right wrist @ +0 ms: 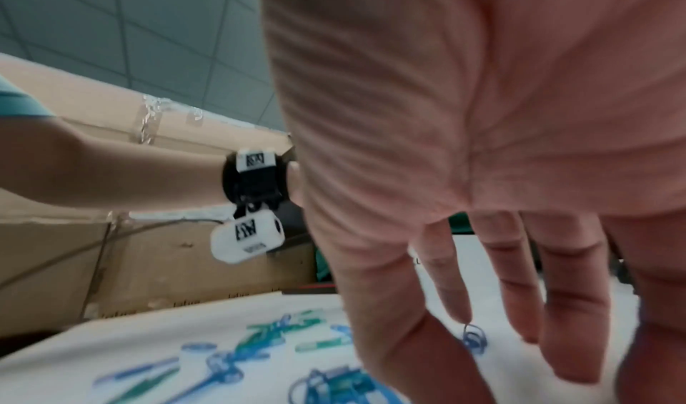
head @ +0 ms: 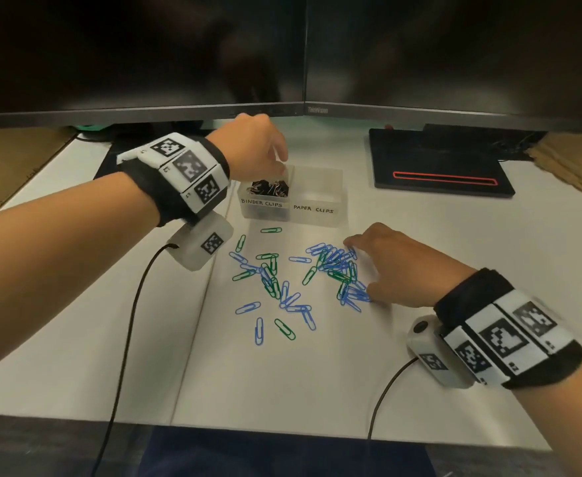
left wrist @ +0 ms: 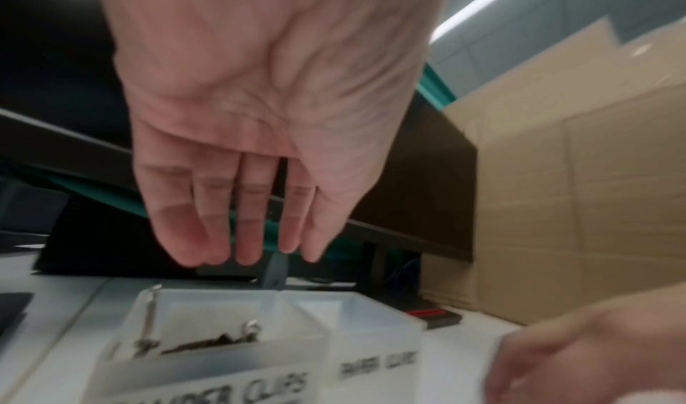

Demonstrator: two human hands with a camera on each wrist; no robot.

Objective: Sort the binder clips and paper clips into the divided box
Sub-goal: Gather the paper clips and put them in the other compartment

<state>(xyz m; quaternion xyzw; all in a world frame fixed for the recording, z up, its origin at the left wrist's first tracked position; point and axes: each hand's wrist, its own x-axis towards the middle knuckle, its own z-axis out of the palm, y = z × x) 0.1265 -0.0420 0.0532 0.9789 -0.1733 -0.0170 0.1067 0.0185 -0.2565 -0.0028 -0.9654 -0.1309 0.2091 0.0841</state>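
Left hand (head: 255, 149), its grip wide and empty, hovers over the binder clips (head: 270, 188) in the divided box (head: 317, 218). Right hand (head: 382, 266), fingers spread, rakes centre-frame paper clips (head: 338, 266); interlinked ones may scatter across the surface (head: 282, 383).

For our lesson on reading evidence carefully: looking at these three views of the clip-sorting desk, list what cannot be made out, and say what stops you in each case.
1. Head view: the left hand hides the far corner of the binder clips compartment.
2. Head view: the right hand covers part of the paper clips; its grip is hidden.
3. Left wrist view: the "paper clips" label is blurred.
4. Right wrist view: the palm blocks the divided box entirely.
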